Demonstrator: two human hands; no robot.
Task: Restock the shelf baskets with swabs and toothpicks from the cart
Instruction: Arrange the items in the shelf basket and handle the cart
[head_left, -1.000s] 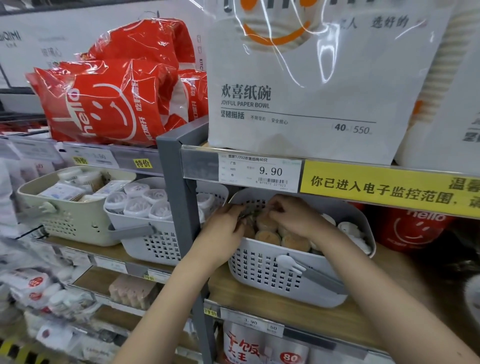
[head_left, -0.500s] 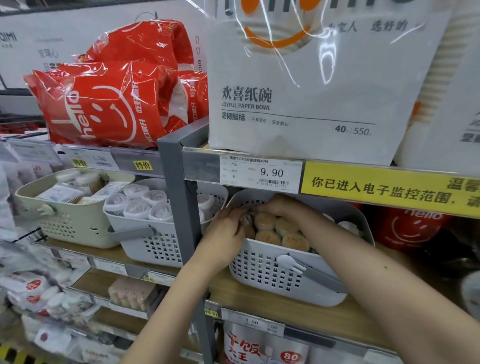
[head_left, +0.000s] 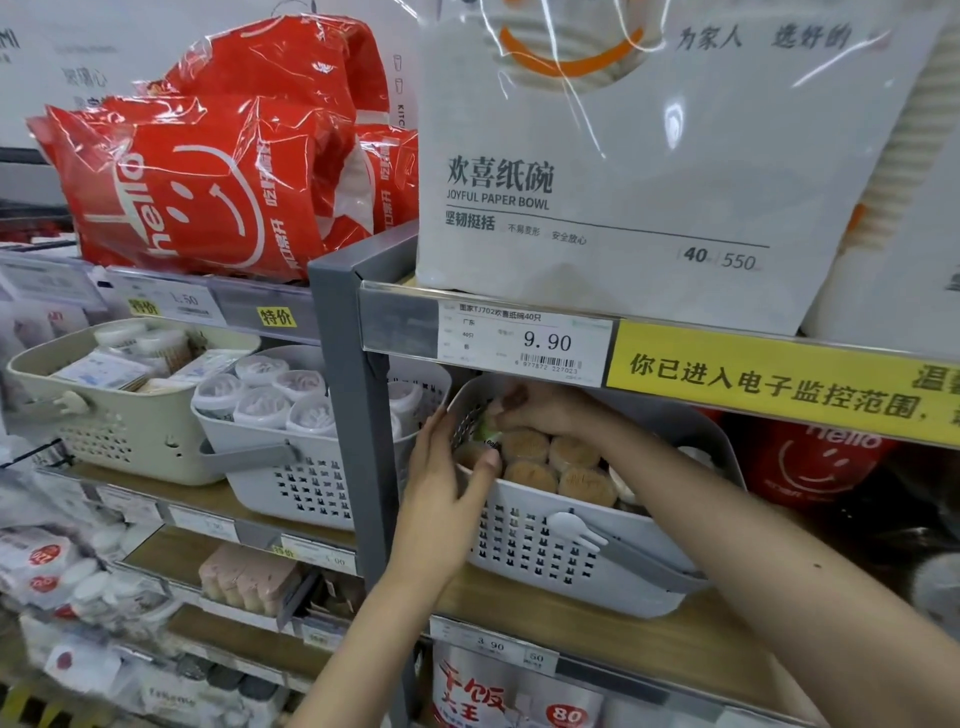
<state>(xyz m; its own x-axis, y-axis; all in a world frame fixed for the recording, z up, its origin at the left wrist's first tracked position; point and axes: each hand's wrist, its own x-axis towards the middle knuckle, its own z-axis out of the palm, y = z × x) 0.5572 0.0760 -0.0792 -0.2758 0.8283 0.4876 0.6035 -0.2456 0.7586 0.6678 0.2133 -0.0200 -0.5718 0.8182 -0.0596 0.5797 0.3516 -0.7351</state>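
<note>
A pale grey perforated basket (head_left: 545, 551) stands on the wooden shelf, holding several round tubs of toothpicks (head_left: 527, 448) with tan tops. My left hand (head_left: 447, 483) clasps the basket's left wall, fingers flat on the outside and thumb over the rim. My right hand (head_left: 550, 413) reaches into the back left corner under the shelf rail, fingers closed on a small tub with a green label (head_left: 488, 432). Left of the post, a second grey basket (head_left: 291, 478) holds several clear tubs of swabs (head_left: 270, 400).
A grey shelf post (head_left: 353, 415) stands between the two grey baskets. A beige basket (head_left: 119, 421) of packets sits far left. The price rail (head_left: 524, 343) hangs low over the toothpick basket. A paper bowl pack (head_left: 597, 156) and red bags (head_left: 208, 182) fill the shelf above.
My left hand has come out of the basket and now clasps its left wall. My right hand has shifted left and back into the basket's rear corner.
</note>
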